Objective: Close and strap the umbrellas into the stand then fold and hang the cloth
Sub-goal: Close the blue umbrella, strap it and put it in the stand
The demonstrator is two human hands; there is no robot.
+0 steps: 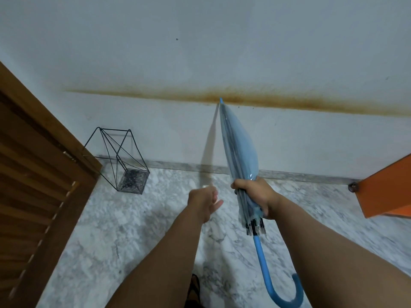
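A closed light-blue umbrella (239, 147) points up and away toward the wall, its hooked blue handle hanging near me at the lower right. My right hand (255, 196) grips the folded canopy just above the rib ends. My left hand (205, 202) hovers to the left of the umbrella, apart from it, fingers loosely extended and blurred, holding nothing. A black wire-frame umbrella stand (124, 158) sits on the floor against the wall at the left, with no umbrella in it. No cloth is in view.
A brown louvred wooden door (33, 174) fills the left side. An orange panel (387, 190) juts in at the right. The white wall carries a rusty stain band. The marble floor (133, 230) stretches between them, and my sandalled foot (193, 292) shows at the bottom.
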